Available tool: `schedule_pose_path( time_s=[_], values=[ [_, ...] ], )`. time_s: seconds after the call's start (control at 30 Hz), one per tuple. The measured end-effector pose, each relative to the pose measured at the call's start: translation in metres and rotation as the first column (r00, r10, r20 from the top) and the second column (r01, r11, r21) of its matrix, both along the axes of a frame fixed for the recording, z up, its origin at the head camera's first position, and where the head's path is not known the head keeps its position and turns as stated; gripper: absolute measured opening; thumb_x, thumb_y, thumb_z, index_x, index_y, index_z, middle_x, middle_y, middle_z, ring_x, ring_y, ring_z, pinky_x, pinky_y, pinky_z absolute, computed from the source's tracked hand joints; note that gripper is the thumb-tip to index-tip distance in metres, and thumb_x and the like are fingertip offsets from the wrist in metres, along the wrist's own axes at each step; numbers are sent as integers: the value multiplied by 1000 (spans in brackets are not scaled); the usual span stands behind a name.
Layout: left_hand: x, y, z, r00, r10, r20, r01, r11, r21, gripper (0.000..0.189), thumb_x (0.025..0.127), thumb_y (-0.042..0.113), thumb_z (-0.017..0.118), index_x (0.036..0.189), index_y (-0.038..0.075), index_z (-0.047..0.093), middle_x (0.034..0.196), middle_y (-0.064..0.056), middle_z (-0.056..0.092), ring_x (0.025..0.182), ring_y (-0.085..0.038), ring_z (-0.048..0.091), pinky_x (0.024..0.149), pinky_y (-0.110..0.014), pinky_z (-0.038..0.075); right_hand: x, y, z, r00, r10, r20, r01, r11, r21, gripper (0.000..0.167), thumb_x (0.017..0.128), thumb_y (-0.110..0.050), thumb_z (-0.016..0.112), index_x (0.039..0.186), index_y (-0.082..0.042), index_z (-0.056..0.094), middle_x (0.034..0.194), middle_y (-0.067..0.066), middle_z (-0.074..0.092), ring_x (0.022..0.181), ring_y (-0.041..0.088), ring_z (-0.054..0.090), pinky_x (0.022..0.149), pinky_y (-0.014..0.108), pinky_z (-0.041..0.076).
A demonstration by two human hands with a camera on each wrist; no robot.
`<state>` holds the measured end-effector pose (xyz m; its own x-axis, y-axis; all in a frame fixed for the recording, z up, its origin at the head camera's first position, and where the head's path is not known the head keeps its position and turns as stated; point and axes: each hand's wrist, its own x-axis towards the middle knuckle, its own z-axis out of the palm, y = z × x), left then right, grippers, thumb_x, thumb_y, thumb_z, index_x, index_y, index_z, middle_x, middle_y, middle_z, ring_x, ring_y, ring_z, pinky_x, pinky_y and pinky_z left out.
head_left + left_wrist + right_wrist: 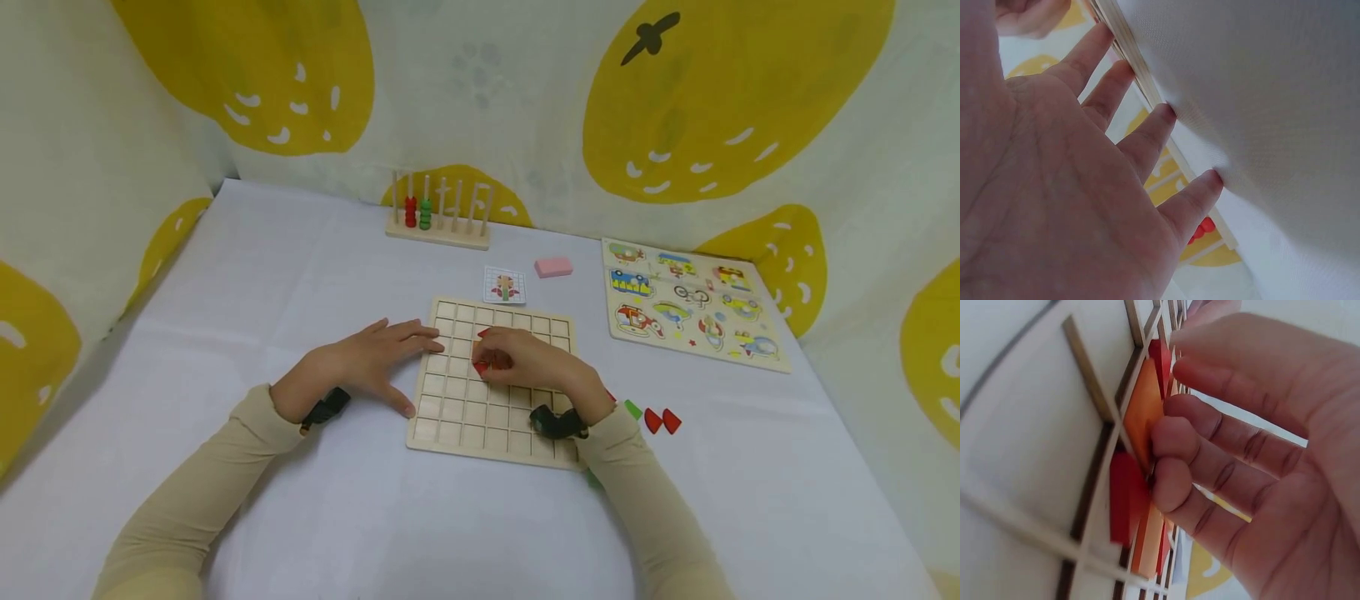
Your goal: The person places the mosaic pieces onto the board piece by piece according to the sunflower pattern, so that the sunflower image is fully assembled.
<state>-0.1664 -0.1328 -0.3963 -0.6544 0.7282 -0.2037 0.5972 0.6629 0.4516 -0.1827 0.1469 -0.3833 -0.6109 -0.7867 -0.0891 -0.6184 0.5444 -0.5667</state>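
Note:
A wooden grid board (450,410) lies on the white table. My left hand (367,358) spreads over its left edge, with fingertips and thumb touching the rim; the left wrist view shows these straight fingers (1147,140) along the board's side. Above the grid's middle, my right hand (528,358) has its fingers bent, and thumb and forefinger pinch a small red piece (481,367) at the board. In the right wrist view, orange pieces (1145,409) and another red piece (1124,500) sit in the grid beside the fingertips. The hand partly hides these pieces in the head view.
A pattern card (505,285) and a pink block (553,267) lie behind the board. Farther back stands a peg rack (438,236) with red and green beads. A vehicle puzzle (682,300) lies at right. Red quarter-circle pieces (653,421) and a green piece (633,409) lie near the right forearm.

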Motion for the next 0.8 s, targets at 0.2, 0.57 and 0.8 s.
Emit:
schedule_pose_path(
  time_s=[0.2,0.57,0.8],
  values=[
    [0,1,0,1000,0,-2,-1,1000,-20,98,70,63,77,150,22,37,159,-3,25,149,-32,12,115,-64,10,4,12,5,999,-36,24,37,999,-13,15,92,-17,69,104,-8,69,91,-1,59,80,14,52,72,27,46],
    [1,3,-1,1000,6,5,-6,1000,-22,98,70,61,79,149,21,38,159,-4,25,149,-32,12,115,-64,10,14,48,4,992,-110,66,111,994,-15,15,92,-13,68,104,-6,70,95,0,62,79,14,51,69,24,47],
    [2,3,2,1000,16,16,-16,1000,-21,97,70,58,80,149,20,38,160,-4,24,149,-32,11,116,-63,9,26,75,0,982,-164,90,167,986,-28,13,93,-13,67,103,-6,70,94,-1,63,76,13,51,66,22,46]
  ],
)
